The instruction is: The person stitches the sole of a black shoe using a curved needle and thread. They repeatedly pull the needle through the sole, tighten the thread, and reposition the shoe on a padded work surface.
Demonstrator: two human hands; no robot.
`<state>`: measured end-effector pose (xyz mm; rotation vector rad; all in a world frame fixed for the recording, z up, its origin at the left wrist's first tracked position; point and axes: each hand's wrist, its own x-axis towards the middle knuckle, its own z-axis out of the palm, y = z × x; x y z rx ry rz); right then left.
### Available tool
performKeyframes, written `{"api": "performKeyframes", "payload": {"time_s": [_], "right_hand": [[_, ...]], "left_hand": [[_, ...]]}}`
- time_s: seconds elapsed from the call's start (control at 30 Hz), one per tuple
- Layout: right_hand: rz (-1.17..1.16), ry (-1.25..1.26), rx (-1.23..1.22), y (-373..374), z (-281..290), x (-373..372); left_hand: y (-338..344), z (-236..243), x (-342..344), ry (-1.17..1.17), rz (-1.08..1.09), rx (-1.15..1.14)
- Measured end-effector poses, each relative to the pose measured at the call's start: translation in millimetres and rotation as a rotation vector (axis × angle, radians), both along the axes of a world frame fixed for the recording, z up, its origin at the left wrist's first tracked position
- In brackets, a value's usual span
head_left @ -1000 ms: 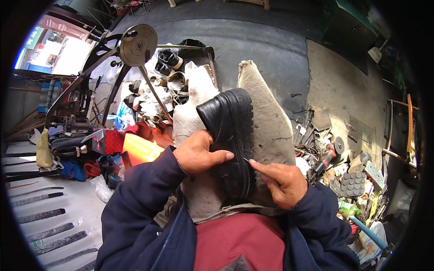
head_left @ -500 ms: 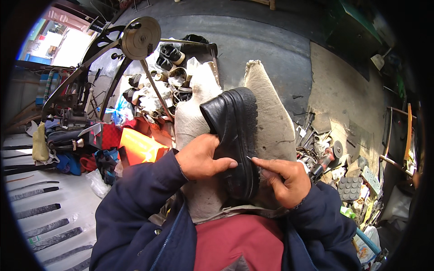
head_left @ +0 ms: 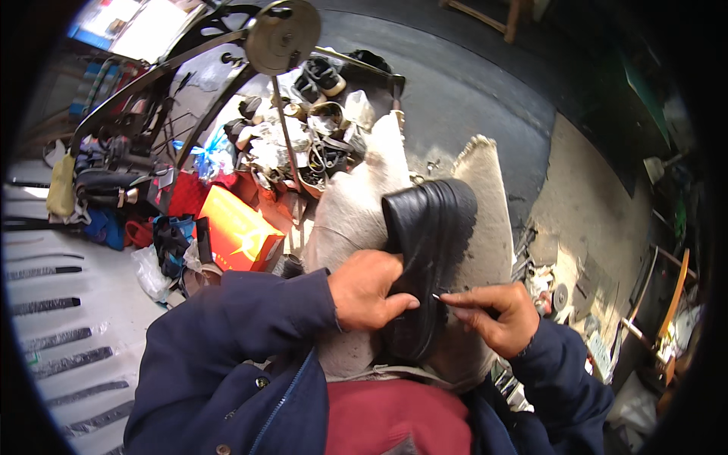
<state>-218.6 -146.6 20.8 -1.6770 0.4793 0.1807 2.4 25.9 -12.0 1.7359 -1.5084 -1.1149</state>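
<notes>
A black leather shoe (head_left: 425, 241) lies on its side, heel end away from me, on a thick beige cloth (head_left: 345, 208) over my lap. My left hand (head_left: 370, 290) grips the shoe around its left side, thumb lying on the upper. My right hand (head_left: 499, 317) is at the right edge of the sole with index finger extended and thumb beneath it, pinched on a small thin metal tool (head_left: 437, 297) whose tip sits at the seam above the sole. The tool's full shape is hidden by the fingers.
A black iron hand-crank machine (head_left: 282, 39) stands upper left beside a heap of shoes (head_left: 322, 76) and plastic bags. An orange box (head_left: 236, 227) lies left of the cloth, near a white board (head_left: 57, 326) with black strips. Tools and scraps lie at right; a wooden stool (head_left: 497, 19) stands behind.
The view has shifted, and the shoe and both my hands now appear lower and farther right. My left hand keeps its grip; my right fingertip stays at the sole seam with the small tool.
</notes>
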Motion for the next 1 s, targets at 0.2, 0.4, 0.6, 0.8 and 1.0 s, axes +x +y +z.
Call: {"api": "performKeyframes", "payload": {"time_s": [0.2,0.4,0.6,0.8,1.0], "right_hand": [[0.085,-0.16,-0.278,4,1,11],[0.075,-0.254,-0.263,14,-8,17],[0.07,-0.144,-0.164,13,-18,17],[0.039,-0.232,-0.226,13,-34,0],[0.03,-0.364,-0.386,10,-48,-24]], "left_hand": [[-3,0,-5,-0.036,0.047,-0.001],[-7,-5,-5,0.06,0.036,0.028],[-6,-7,-6,0.062,0.055,-0.049],[-9,0,-6,0.033,0.041,-0.018],[-9,20,-7,-0.087,-0.068,-0.18]]}}
